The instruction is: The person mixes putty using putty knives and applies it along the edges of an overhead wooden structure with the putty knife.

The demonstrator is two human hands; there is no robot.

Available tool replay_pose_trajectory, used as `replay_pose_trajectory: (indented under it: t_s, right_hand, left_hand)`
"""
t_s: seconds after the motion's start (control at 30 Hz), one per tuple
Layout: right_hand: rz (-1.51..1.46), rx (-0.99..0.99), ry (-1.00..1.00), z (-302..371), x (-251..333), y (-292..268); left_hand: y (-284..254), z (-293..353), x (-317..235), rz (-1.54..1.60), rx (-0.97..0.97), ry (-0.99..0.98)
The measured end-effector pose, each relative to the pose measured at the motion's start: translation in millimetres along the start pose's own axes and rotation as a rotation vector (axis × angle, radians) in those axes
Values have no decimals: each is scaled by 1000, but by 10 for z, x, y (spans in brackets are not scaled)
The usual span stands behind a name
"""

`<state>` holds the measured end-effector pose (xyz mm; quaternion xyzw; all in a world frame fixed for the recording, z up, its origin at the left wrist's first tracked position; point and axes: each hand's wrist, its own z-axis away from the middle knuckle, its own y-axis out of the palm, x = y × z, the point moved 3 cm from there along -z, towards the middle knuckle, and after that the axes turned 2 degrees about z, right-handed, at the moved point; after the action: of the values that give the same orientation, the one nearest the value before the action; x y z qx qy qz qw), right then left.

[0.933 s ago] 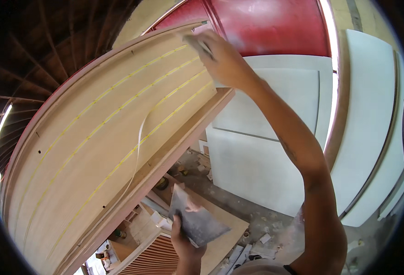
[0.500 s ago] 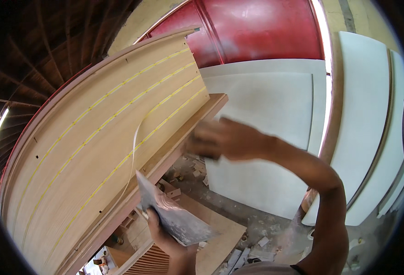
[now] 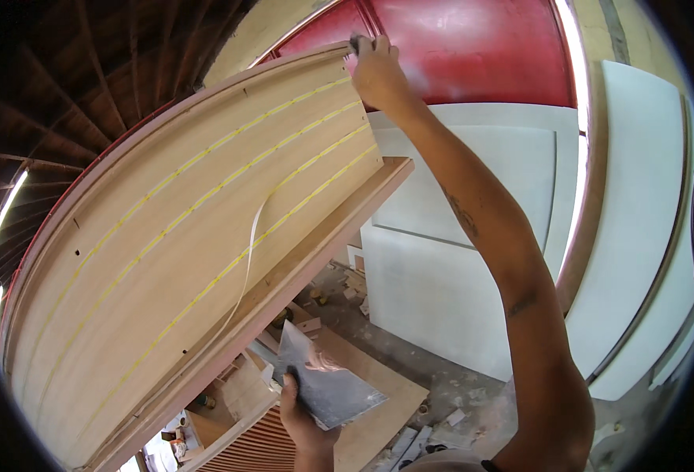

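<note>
In my left hand [image 3: 303, 421], low in the middle, is a flat grey plate [image 3: 335, 393] with a pink, shiny patch along its upper edge. The thumb presses on its face and the fingers are behind it. My right hand [image 3: 380, 72] reaches up to the top right corner of a large wooden panel [image 3: 205, 212]. Its fingers are closed round a small dark tool [image 3: 355, 44], mostly hidden; something pink shows beside the fingers at the panel's edge. Yellow strips run along the panel, and a loose pale strip [image 3: 253, 236] peels away from it.
A wooden ledge [image 3: 339, 216] juts along the panel's lower edge. Pale panels [image 3: 441, 275] lean behind my right arm, and more white panels [image 3: 634, 220] stand at the right. Offcuts and debris litter the grey floor [image 3: 441, 377]. A slatted wooden piece [image 3: 244, 444] is below.
My right hand has risen from beside the ledge to the panel's top right corner. The left hand and plate sit slightly lower and farther right in view.
</note>
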<state>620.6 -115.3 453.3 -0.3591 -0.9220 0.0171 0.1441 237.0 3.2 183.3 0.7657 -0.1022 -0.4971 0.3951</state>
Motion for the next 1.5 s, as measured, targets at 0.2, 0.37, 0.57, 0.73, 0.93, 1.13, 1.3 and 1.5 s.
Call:
replay_pose_trajectory:
  t_s: [0.2, 0.37, 0.57, 0.73, 0.93, 1.13, 1.3, 1.5]
  right_hand:
    - [-335, 81, -390, 522, 588, -664]
    - [-763, 262, -868, 1586, 1097, -1649]
    - [-567, 477, -989, 2071, 912, -1579]
    - [113, 238, -604, 744, 213, -1137]
    - [380, 217, -291, -603, -556, -814]
    - [408, 399, -485, -645, -253, -674]
    - [-97, 178, -707, -343, 423, -1163]
    - [-945, 1040, 74, 769, 786, -1899]
  left_hand:
    - [116, -133, 15, 81, 41, -79]
    - [174, -249, 89, 259, 83, -8]
    - [509, -206, 5, 225, 67, 82]
    - [359, -107, -3, -8, 154, 182]
    - [152, 2, 213, -27, 28, 0]
    - [113, -16, 172, 19, 2, -20]
    - [301, -67, 146, 106, 38, -80]
    - [357, -207, 330, 209, 8, -197]
